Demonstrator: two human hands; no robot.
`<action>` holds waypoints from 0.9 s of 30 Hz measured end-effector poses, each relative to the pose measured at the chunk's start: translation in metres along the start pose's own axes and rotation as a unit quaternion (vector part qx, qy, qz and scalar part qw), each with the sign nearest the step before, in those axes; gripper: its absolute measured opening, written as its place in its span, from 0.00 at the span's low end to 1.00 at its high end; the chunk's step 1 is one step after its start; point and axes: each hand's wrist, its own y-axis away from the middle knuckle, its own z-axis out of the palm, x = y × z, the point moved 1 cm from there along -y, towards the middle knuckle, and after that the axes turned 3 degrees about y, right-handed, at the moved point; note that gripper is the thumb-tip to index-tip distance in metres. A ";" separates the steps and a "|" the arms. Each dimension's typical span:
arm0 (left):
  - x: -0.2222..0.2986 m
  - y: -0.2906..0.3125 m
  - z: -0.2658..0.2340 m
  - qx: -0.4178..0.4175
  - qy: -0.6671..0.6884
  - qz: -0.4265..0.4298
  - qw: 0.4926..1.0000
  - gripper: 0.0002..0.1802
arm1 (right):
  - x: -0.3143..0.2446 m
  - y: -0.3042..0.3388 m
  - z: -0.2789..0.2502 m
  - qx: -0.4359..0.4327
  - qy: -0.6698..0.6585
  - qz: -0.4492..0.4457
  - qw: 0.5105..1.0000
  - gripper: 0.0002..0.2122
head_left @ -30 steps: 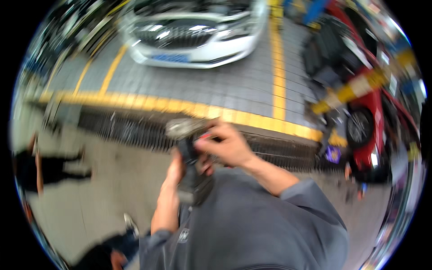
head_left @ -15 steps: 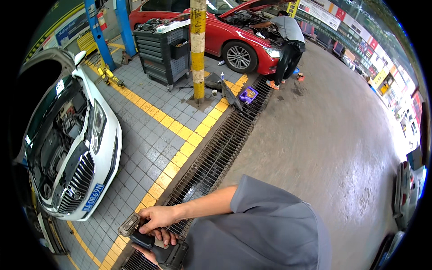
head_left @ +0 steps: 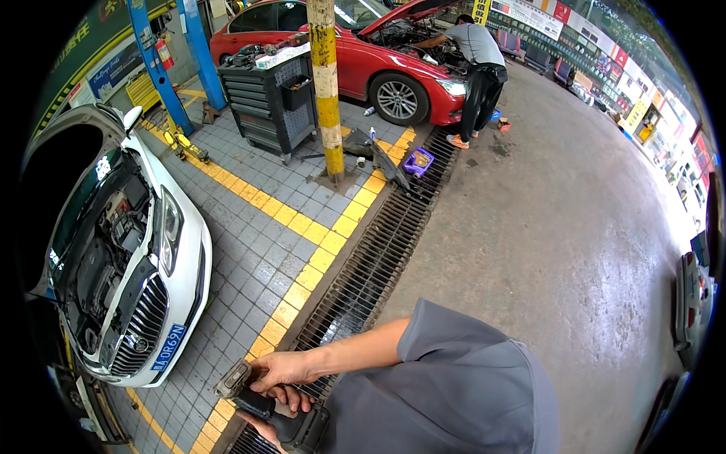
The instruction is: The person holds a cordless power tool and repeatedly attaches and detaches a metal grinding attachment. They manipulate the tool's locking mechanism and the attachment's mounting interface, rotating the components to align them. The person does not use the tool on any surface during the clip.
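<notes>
I judge the handling step under way: my right hand (head_left: 283, 369) and left hand (head_left: 261, 426) are together, clamped on a dark, blocky metal-and-plastic part (head_left: 265, 401) above the floor grate (head_left: 370, 257); steady grip needed next.

White car (head_left: 125, 265); red car (head_left: 355, 60); yellow-striped floor (head_left: 318, 253)

Car repair workshop, open-hooded cars (head_left: 113, 257), tool cart (head_left: 272, 102)
</notes>
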 end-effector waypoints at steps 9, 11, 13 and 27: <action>0.003 -0.020 -0.073 0.162 -0.041 -0.023 0.986 0.52 | 0.008 0.003 0.009 0.172 0.146 -0.017 0.974 0.16; 0.005 -0.029 -0.108 0.169 -0.094 -0.019 0.981 0.49 | 0.011 0.001 0.008 0.189 0.153 -0.035 0.969 0.16; 0.002 -0.034 -0.136 0.158 -0.127 -0.014 0.979 0.47 | 0.013 0.003 0.009 0.202 0.143 -0.049 0.968 0.16; -0.007 -0.036 -0.103 0.117 -0.354 0.035 0.927 0.40 | -0.003 0.007 -0.008 0.153 0.076 -0.041 0.984 0.29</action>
